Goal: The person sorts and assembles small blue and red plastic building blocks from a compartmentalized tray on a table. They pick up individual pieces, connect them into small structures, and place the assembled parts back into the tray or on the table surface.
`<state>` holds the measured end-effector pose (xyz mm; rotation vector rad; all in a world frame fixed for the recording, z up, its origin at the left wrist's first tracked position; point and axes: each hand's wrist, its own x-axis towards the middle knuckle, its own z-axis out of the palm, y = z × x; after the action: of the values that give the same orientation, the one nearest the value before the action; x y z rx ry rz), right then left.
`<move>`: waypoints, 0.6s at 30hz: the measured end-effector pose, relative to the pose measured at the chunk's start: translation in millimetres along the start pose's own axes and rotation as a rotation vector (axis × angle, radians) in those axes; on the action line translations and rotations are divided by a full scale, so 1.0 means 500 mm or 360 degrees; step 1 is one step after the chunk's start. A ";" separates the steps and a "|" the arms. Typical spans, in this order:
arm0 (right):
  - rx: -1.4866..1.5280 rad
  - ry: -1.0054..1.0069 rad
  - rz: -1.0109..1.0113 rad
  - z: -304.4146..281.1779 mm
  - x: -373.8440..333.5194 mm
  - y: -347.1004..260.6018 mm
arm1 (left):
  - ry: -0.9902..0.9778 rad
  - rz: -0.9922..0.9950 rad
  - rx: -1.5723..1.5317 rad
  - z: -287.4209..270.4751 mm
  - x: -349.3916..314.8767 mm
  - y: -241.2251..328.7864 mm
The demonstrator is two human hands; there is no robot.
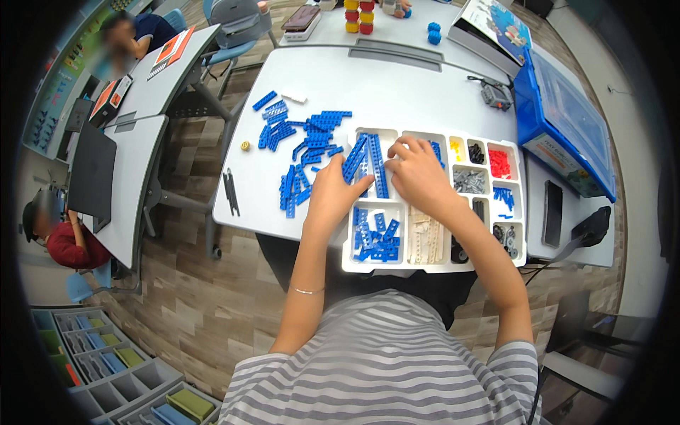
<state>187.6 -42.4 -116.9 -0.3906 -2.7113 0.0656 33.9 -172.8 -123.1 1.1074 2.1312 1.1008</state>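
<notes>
A white sorting tray [433, 270] with many compartments lies at the table's near edge, holding building-brick parts. Long blue studded beams [378, 166] lie in its upper left compartment. My left hand [331, 195] is at that compartment's left side, thumb and fingers closed about a slanted blue beam [354, 160]. Over the divider to the right, my right hand [423, 177] has its fingers bent and apart, with no part visible in them. Below my left hand, small blue plates [379, 241] fill another compartment; cream beams [427, 237] lie beside them.
Loose blue bricks [319, 131] are heaped left of the tray, near dark rods [231, 191]. A blue lidded box [559, 127] and a phone [552, 212] are at the right. A grey battery-box-like part [495, 93] lies behind the tray. Other people sit at the left.
</notes>
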 end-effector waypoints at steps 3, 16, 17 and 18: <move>0.0041 0.0048 0.0062 -0.004 0.003 -0.007 | 0.0009 -0.0026 0.0027 0.004 -0.001 -0.003; 0.0004 -0.0042 0.0192 0.020 0.017 -0.037 | 0.0017 -0.0016 -0.0028 0.003 -0.005 -0.006; 0.0038 -0.0043 0.0269 0.023 0.019 -0.040 | 0.0009 -0.0033 -0.0017 0.003 -0.005 -0.006; 0.0077 -0.0045 0.0335 0.027 0.022 -0.043 | 0.0006 -0.0040 -0.0020 0.003 -0.005 -0.005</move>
<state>167.0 -59.8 -123.2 -0.6638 -2.6809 0.1965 35.1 -175.3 -125.9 1.0710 2.1327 1.1043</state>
